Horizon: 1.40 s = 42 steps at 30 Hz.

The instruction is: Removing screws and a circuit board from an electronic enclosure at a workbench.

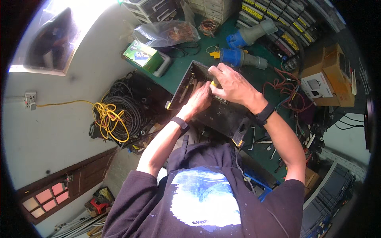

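An open black metal case point(216, 119) with parts inside lies across the near edge of the bench, in front of my body. My right hand point(234, 85) is above the case's far side, its fingers closed round a yellow-handled tool point(214, 83), probably a screwdriver; the tip is hidden. My left hand point(199, 99) reaches down into the case, right beside the tool. Its fingers are drawn together near the tool's lower end, and what they hold cannot be made out. Dark bands sit on both wrists.
On the green bench point(184, 61) lie two blue-and-grey industrial plugs point(234, 57), a green box point(143, 55) and a plastic bag point(168, 33) of copper wire. Coiled black cable point(127, 107) and a yellow cord point(111, 117) are at left. A cardboard box point(335, 75) and loose tools are at right.
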Each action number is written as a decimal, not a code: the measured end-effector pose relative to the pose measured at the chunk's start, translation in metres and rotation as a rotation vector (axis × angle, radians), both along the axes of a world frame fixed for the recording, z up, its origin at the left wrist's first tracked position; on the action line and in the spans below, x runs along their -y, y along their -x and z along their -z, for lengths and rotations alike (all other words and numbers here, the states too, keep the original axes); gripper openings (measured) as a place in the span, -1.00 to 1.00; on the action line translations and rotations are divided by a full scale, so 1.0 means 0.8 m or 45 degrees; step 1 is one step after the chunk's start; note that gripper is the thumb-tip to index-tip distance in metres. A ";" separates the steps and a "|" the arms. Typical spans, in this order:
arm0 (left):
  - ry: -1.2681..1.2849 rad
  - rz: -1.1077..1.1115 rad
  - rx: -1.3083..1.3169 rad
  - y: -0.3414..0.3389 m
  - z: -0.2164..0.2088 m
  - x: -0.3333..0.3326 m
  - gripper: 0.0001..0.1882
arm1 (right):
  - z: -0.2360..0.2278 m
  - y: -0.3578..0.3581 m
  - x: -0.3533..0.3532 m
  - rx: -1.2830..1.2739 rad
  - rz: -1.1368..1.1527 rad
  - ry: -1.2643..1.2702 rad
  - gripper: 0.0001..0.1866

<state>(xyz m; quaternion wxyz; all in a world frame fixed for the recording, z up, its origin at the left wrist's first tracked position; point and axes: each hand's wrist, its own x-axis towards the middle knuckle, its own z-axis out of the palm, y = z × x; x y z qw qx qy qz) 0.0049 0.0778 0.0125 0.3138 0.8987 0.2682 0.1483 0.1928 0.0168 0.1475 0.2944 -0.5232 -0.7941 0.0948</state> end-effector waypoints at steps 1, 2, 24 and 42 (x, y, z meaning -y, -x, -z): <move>0.039 0.041 -0.149 0.000 -0.005 -0.003 -0.32 | 0.001 0.003 0.002 0.064 0.117 0.094 -0.61; 0.078 0.083 -0.298 -0.001 -0.010 -0.004 -0.17 | 0.002 0.004 0.003 0.129 0.234 0.189 -0.61; 0.078 0.060 -0.152 -0.002 0.003 -0.003 -0.24 | -0.004 -0.002 -0.001 0.010 -0.041 0.006 -0.54; -0.205 0.028 0.044 -0.006 0.019 -0.003 -0.61 | -0.017 0.011 0.005 0.154 0.204 0.176 -0.63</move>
